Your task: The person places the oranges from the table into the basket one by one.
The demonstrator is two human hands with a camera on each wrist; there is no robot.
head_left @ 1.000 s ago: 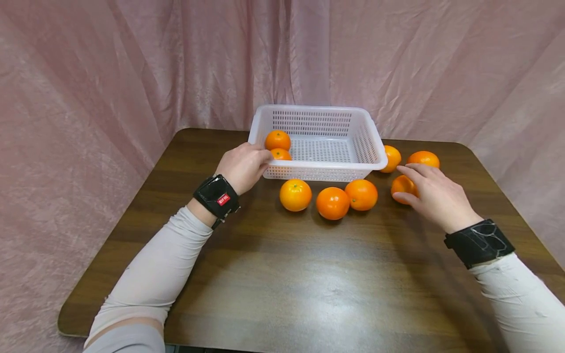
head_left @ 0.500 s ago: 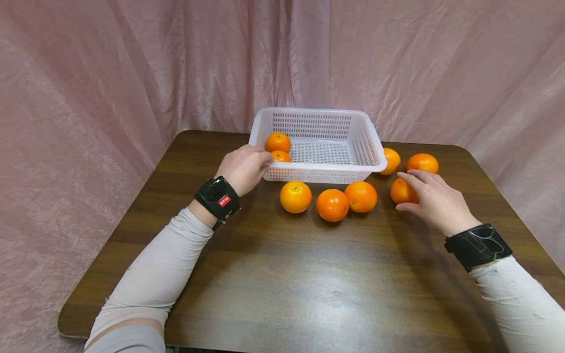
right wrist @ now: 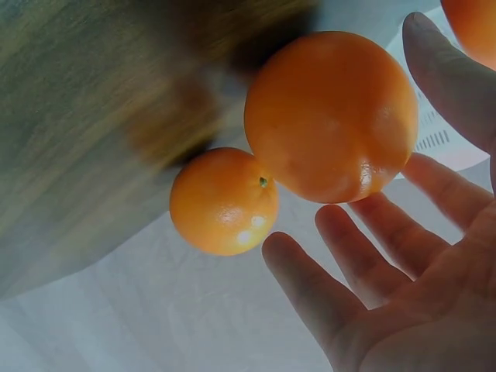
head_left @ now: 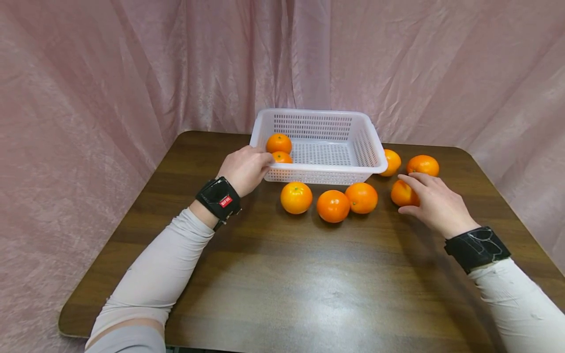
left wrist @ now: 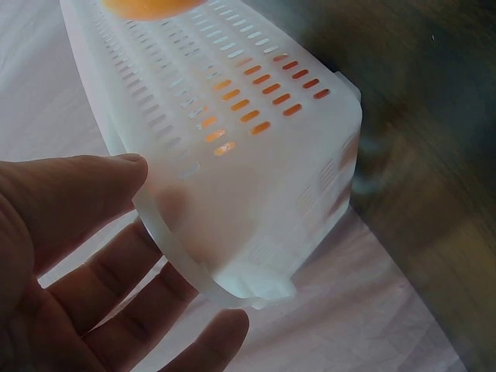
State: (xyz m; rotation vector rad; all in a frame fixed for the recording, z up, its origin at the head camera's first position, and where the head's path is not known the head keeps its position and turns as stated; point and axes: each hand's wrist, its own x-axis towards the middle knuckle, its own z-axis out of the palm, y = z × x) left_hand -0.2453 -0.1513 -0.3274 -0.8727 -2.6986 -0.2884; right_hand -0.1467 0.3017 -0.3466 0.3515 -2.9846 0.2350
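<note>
Currently right hand, fingers spread uncurled; nearest orange just in front of them, contact unclear — a lopsided grasp could roll it into the farther orange beyond. Left hand pinches basket corner — loosening might let it slide.

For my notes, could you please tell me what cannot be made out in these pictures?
Head view: the lower part of the front orange, partly screened by the basket's front wall.
Head view: the right side of the orange by the right hand, hidden by that hand.
Left wrist view: the rest of the topmost orange, cut off by the top edge.
Right wrist view: detail on the tabletop, blurred.
</note>
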